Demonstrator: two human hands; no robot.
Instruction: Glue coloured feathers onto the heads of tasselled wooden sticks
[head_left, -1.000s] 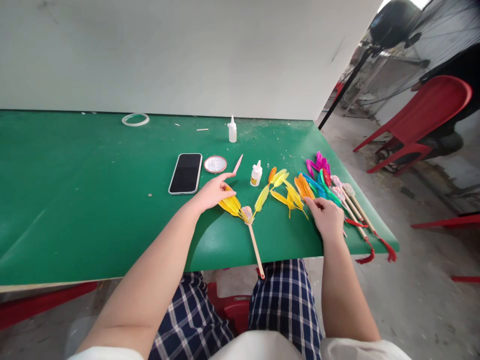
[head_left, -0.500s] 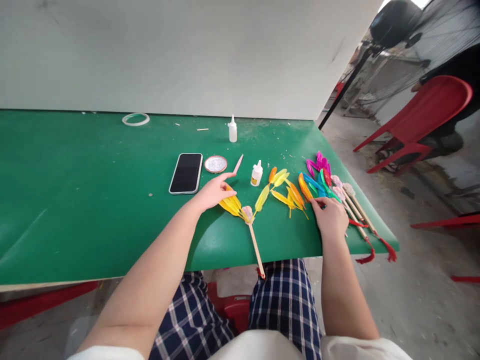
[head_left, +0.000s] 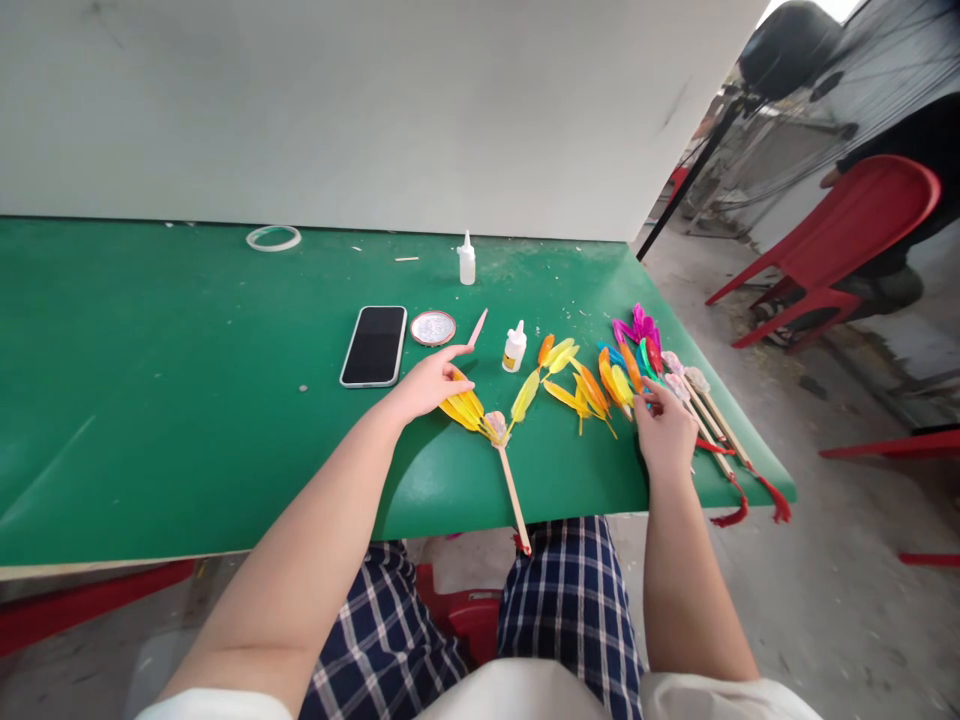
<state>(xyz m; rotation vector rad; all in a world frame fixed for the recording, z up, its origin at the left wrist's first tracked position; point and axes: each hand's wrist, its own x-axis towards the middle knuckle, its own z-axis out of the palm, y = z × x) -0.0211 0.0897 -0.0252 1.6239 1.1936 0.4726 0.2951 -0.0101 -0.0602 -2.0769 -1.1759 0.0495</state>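
My left hand [head_left: 429, 386] rests on the tips of yellow feathers [head_left: 466, 408], thumb and curled fingers closed about them. These feathers fan out from a pale round piece [head_left: 496, 427] on a wooden stick handle [head_left: 514, 498]. A single yellow-green feather [head_left: 525, 396] spreads from its right side. A pale pink pointed strip [head_left: 478, 327] extends beyond my left index fingertip; whether that finger grips it is unclear. My right hand [head_left: 666, 428] pinches an orange feather [head_left: 631, 366] above the colored pile. Loose orange and yellow feathers [head_left: 589, 392] lie between the hands.
Two white glue bottles [head_left: 514, 348] [head_left: 466, 260], a phone [head_left: 373, 346], a round lid [head_left: 433, 328] and a tape ring [head_left: 274, 238] lie on the green table [head_left: 187, 400]. Several tasselled handles [head_left: 720, 430] line the right edge. Beyond is a red chair [head_left: 862, 230] with a seated person.
My right hand has left the orange feather it was touching, which now lies beside a yellow one. It has shifted slightly and holds another orange feather. My left hand stays in place.
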